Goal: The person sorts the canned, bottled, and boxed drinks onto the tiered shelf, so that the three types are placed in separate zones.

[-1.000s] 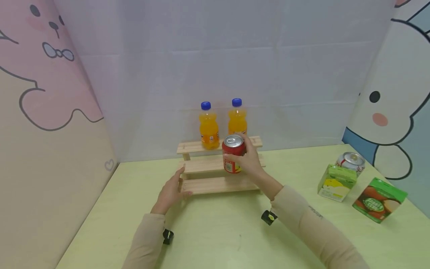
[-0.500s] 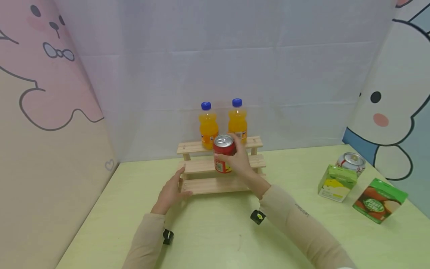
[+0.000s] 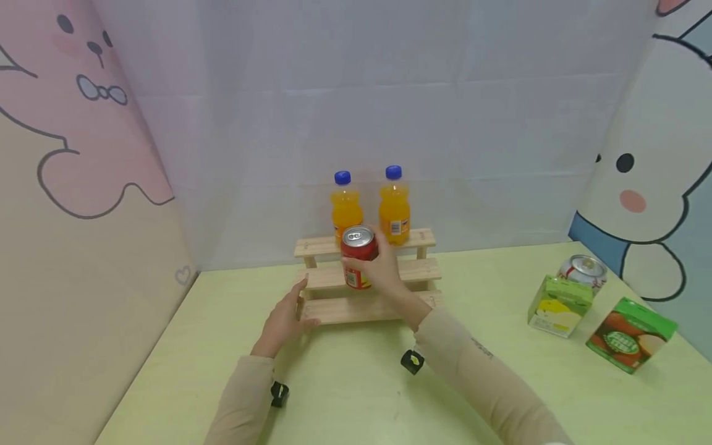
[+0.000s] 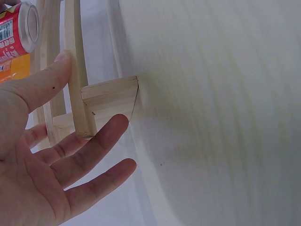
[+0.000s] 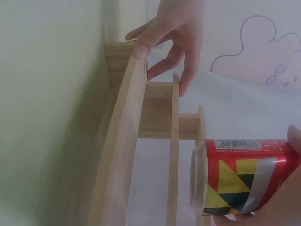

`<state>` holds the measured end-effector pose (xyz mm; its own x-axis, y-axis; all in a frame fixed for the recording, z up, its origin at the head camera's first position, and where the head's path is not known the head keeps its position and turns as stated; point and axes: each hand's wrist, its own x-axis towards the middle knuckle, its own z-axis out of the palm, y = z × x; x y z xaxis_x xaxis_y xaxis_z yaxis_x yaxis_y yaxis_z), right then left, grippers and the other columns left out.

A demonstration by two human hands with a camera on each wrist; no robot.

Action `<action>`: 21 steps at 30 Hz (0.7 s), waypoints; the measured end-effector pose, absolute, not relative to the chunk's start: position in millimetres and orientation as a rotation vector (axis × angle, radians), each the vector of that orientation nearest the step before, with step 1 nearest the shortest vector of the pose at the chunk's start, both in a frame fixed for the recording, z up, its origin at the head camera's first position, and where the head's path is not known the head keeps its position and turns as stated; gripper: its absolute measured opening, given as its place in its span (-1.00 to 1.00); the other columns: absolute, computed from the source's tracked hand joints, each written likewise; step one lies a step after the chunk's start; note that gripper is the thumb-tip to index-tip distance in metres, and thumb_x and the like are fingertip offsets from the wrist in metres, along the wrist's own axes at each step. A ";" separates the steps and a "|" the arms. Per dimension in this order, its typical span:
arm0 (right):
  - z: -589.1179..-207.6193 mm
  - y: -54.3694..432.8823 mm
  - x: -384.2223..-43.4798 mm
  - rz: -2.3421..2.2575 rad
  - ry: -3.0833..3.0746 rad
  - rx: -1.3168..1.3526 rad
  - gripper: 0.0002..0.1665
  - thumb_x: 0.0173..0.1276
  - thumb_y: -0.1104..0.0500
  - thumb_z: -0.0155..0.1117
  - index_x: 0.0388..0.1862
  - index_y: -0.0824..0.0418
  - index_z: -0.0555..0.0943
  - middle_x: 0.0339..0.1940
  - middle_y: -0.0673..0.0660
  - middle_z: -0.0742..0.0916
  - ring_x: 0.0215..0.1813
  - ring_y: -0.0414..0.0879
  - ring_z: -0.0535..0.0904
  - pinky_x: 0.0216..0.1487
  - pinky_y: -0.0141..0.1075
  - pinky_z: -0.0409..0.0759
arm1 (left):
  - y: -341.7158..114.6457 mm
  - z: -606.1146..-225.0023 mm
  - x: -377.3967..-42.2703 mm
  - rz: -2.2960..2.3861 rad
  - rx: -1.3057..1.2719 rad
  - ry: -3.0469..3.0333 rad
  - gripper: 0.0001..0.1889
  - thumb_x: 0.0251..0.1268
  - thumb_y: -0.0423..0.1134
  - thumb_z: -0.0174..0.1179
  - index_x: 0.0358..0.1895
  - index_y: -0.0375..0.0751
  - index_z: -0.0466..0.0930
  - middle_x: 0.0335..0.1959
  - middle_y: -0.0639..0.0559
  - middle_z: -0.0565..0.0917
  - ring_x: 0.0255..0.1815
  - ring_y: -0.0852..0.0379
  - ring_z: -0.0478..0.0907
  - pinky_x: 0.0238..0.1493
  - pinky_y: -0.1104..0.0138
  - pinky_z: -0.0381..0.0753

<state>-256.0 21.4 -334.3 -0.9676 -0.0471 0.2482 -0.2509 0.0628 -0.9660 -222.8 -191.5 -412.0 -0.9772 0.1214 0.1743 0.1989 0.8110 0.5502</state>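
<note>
My right hand [image 3: 379, 262] grips a red drink can [image 3: 359, 252] by its sides. The can is upright in the head view, at the left half of the three-tier wooden rack [image 3: 361, 309]. A small gap shows between its base and the middle board in the right wrist view. At the rack's left end, my left hand [image 3: 282, 321] holds the frame, thumb [image 4: 55, 77] on the lowest board's front and fingers along the side. Two orange drink bottles with blue caps, a left bottle [image 3: 346, 207] and a right bottle [image 3: 394, 210], stand on the top board; the can partly covers the left one.
On the table's right side stand a green juice carton [image 3: 560, 306], a white-and-silver can [image 3: 584, 271] partly behind it, and a second green-and-brown carton [image 3: 631, 335]. A white cloth backdrop [image 3: 361, 117] rises behind the rack. Printed walls flank the table [image 3: 356, 389].
My right hand has carried the red can leftward along the rack, from in front of the right bottle to in front of the left one. The left hand stays at the rack's end.
</note>
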 end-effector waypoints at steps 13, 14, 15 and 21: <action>-332.7 4.0 -258.9 1.994 -2.166 0.260 -0.11 -0.02 0.26 0.46 0.29 0.08 0.26 0.20 0.13 0.44 0.19 0.06 0.36 0.17 -0.04 0.33 | -191.8 -410.8 -223.5 -0.875 -0.252 -2.875 -0.06 -0.08 -0.22 0.41 0.39 -0.22 0.03 0.04 -0.36 0.48 -0.02 -0.26 0.46 -0.10 -0.06 0.45; -332.8 2.8 -259.0 2.001 -2.162 0.253 -0.12 -0.01 0.26 0.46 0.29 0.08 0.26 0.20 0.13 0.44 0.19 0.05 0.36 0.17 -0.05 0.33 | -191.8 -410.9 -223.6 -0.874 -0.247 -2.878 -0.06 -0.08 -0.22 0.41 0.39 -0.22 0.03 0.04 -0.36 0.48 -0.02 -0.26 0.46 -0.10 -0.06 0.45; -332.7 1.7 -258.8 2.011 -2.155 0.250 -0.12 -0.01 0.26 0.46 0.29 0.08 0.27 0.20 0.13 0.45 0.18 0.05 0.37 0.16 -0.05 0.34 | -191.5 -410.7 -223.5 -0.875 -0.243 -2.880 -0.06 -0.08 -0.22 0.41 0.39 -0.21 0.03 0.04 -0.36 0.48 -0.01 -0.26 0.46 -0.10 -0.07 0.44; -335.3 -4.5 -259.0 2.045 -2.118 0.179 -0.14 -0.03 0.30 0.46 0.27 0.06 0.30 0.20 0.15 0.42 0.19 0.06 0.36 0.16 -0.04 0.34 | -190.7 -411.3 -222.8 -0.875 -0.221 -2.902 -0.06 -0.07 -0.21 0.40 0.39 -0.20 0.02 0.04 -0.35 0.47 -0.02 -0.26 0.46 -0.10 -0.07 0.44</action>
<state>-259.0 -4.5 -335.3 -0.9743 0.0458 0.2207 -0.2190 0.0403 -0.9749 -222.8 -190.7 -411.3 -0.9843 0.1091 0.1391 0.1678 0.8241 0.5410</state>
